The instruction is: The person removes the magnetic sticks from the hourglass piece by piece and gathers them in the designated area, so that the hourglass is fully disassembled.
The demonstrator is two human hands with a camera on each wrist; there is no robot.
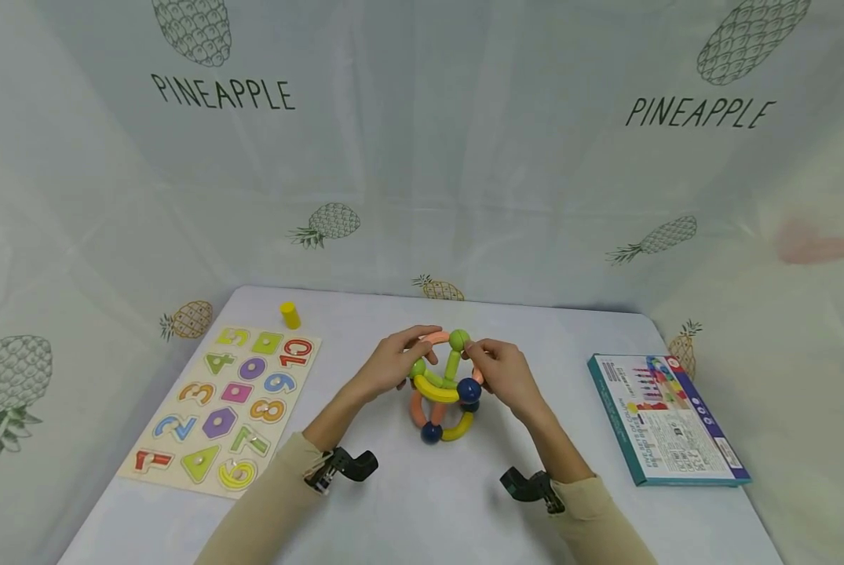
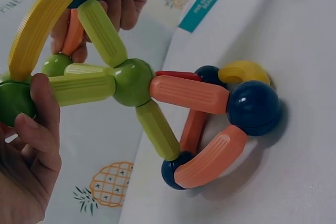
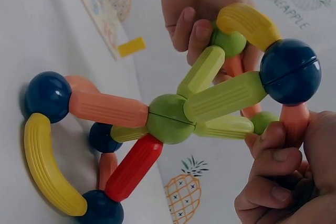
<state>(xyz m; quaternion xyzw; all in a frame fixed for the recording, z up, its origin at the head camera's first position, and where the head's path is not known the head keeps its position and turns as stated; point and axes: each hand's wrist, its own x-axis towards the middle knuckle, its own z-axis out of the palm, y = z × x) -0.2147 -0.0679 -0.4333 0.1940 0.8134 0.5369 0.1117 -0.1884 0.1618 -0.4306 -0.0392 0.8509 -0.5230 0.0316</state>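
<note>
A built frame of magnetic sticks and balls stands on the table between both hands. Its lower ring has navy balls [image 1: 432, 432] joined by salmon and yellow curved sticks; one green ball [image 2: 132, 82] joins several straight sticks in the middle. My left hand [image 1: 393, 362] pinches a green ball [image 2: 14, 107] at the upper left corner, where a yellow curved stick [image 2: 39, 27] meets it. With thumb and fingers, my right hand [image 1: 508, 378] holds a salmon curved stick [image 3: 295, 121] beneath a navy ball [image 3: 290, 72]. Another green ball [image 1: 458, 339] tops the far side, near the right fingertips.
To the left lies a wooden number-and-shape puzzle board [image 1: 310, 392], with a yellow cylinder [image 1: 290, 315] beyond it. A flat teal-edged box [image 1: 665, 420] lies on the right. Pineapple-print cloth [image 1: 422, 157] hangs behind the white table [image 1: 422, 518].
</note>
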